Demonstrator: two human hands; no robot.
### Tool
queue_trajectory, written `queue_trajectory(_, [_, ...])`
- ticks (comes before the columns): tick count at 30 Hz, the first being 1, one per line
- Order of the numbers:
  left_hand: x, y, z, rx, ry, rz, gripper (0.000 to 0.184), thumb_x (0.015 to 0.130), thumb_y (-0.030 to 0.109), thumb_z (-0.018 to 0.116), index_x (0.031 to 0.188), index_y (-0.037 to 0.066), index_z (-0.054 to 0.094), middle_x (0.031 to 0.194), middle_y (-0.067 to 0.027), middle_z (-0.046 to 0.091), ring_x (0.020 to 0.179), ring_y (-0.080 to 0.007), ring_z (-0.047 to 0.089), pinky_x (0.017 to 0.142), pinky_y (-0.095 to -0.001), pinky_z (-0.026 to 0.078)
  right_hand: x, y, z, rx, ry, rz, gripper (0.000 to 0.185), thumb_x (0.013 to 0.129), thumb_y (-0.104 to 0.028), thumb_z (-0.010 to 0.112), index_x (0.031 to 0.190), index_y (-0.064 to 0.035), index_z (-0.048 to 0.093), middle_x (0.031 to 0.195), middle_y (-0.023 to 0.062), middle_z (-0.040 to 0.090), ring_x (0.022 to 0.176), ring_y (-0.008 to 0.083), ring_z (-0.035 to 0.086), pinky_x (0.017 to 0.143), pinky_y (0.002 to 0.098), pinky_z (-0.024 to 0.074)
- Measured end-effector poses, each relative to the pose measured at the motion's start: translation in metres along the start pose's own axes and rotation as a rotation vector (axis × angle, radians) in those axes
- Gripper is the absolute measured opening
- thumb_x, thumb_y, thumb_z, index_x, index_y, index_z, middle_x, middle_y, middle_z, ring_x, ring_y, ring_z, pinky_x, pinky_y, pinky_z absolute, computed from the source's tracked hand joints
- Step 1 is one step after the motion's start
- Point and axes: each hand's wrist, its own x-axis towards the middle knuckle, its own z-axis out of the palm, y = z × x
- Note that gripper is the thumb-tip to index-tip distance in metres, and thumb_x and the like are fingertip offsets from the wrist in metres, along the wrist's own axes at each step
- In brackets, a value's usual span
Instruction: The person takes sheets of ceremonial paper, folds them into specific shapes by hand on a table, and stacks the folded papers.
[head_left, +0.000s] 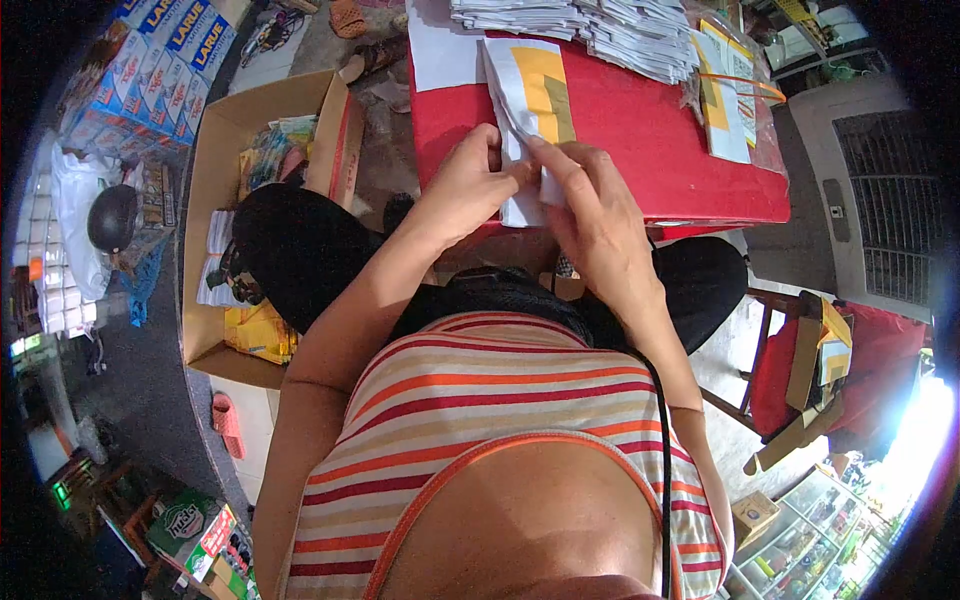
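A folded white paper piece with a yellow panel [541,85] lies on the red tabletop [630,130], near its front left part. My left hand [472,185] is closed on the paper's left edge, thumb and fingers pressed together. On the right side, my right hand [595,200] presses the same paper with its fingers, closed around its lower part. The paper's lower end reaches the table's front edge. Behind it lies a flat white sheet [445,60], and a thick stack of folded white papers [610,35] stands at the back.
A bundle of white and yellow papers with an orange band [728,95] lies at the table's right. An open cardboard box [225,350] with packets stands at the left. Beer cartons [140,85] are stacked at the upper left. A chair [775,375] is at the right.
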Motion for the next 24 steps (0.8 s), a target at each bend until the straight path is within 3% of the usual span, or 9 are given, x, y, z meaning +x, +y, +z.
queue_trajectory(4, [-0.003,0.004,-0.005,-0.107,-0.025,-0.016,0.028,0.096,0.008,0.066,0.118,-0.003,0.052,0.108,-0.0112,0.068,0.097,-0.0142,0.065,0.084,-0.0282,0.054,-0.004,-0.002,-0.012,-0.013,0.060,0.099,0.058,0.084,0.007,0.065,0.137,-0.0143,0.056,0.133,0.0202,0.049,0.108,0.0357,0.062,0.086,0.0417,0.0551])
queue_trajectory(6, [-0.005,0.002,-0.008,-0.108,0.011,-0.023,0.031,0.095,0.009,0.068,0.118,-0.004,0.052,0.106,-0.0123,0.069,0.095,-0.0145,0.067,0.081,-0.0278,0.055,-0.009,-0.001,-0.017,-0.040,0.228,0.179,0.057,0.084,0.009,0.063,0.136,-0.0131,0.058,0.139,0.0196,0.045,0.101,0.0306,0.065,0.083,0.0384,0.0552])
queue_trajectory(10, [-0.006,0.003,-0.018,-0.091,0.069,0.086,0.041,0.094,0.012,0.070,0.119,-0.009,0.046,0.101,-0.0152,0.070,0.092,-0.0167,0.069,0.079,-0.0288,0.055,-0.029,0.010,-0.017,-0.089,0.227,0.256,0.053,0.084,0.009,0.062,0.134,-0.0105,0.059,0.150,0.0199,0.037,0.090,0.0257,0.067,0.078,0.0364,0.0545])
queue_trajectory(11, [-0.006,0.001,-0.021,-0.079,0.070,0.093,0.043,0.093,0.012,0.071,0.123,-0.007,0.045,0.108,-0.0189,0.069,0.095,-0.0167,0.068,0.080,-0.0307,0.055,-0.032,0.015,-0.013,-0.107,0.239,0.230,0.040,0.085,0.004,0.064,0.124,-0.0050,0.063,0.151,0.0209,0.038,0.093,0.0334,0.069,0.074,0.0401,0.0586])
queue_trajectory(15, [-0.010,-0.003,-0.014,0.125,0.177,0.168,0.043,0.094,0.010,0.068,0.129,-0.003,0.047,0.111,-0.0180,0.067,0.102,-0.0213,0.067,0.084,-0.0321,0.054,-0.050,0.027,-0.001,-0.120,0.150,0.249,0.034,0.085,-0.003,0.068,0.119,-0.0011,0.064,0.141,0.0184,0.052,0.104,0.0381,0.066,0.081,0.0439,0.0575])
queue_trajectory(20, [-0.028,0.021,0.006,0.978,0.329,0.334,0.059,0.089,0.023,0.073,0.135,-0.001,0.046,0.131,-0.0245,0.051,0.114,-0.0375,0.058,0.096,-0.0433,0.047,-0.052,0.023,-0.025,-0.074,-0.073,0.219,0.046,0.081,-0.006,0.072,0.126,-0.0039,0.060,0.139,0.0142,0.056,0.116,0.0367,0.061,0.093,0.0459,0.0514])
queue_trajectory(21, [-0.027,0.025,0.011,1.062,0.339,0.300,0.060,0.087,0.027,0.073,0.134,-0.001,0.048,0.140,-0.0260,0.041,0.124,-0.0418,0.047,0.102,-0.0506,0.041,-0.051,0.024,-0.027,-0.091,-0.110,0.204,0.051,0.079,-0.006,0.073,0.128,-0.0045,0.058,0.139,0.0127,0.056,0.120,0.0357,0.059,0.097,0.0459,0.0489])
queue_trajectory(22, [-0.026,0.025,0.016,1.064,0.342,0.299,0.060,0.087,0.027,0.073,0.134,-0.001,0.048,0.140,-0.0260,0.041,0.124,-0.0418,0.047,0.102,-0.0506,0.041,-0.053,0.027,-0.027,-0.089,-0.109,0.201,0.051,0.079,-0.006,0.073,0.128,-0.0045,0.058,0.139,0.0127,0.056,0.120,0.0357,0.059,0.097,0.0459,0.0489])
queue_trajectory(24, [-0.024,0.019,0.028,1.194,0.357,0.442,0.065,0.087,0.041,0.072,0.131,-0.002,0.052,0.145,-0.0316,0.035,0.134,-0.0510,0.032,0.101,-0.0670,0.034,-0.056,0.035,-0.026,-0.103,-0.122,0.185,0.057,0.077,-0.003,0.071,0.132,-0.0067,0.054,0.138,0.0118,0.057,0.121,0.0338,0.057,0.100,0.0454,0.0466])
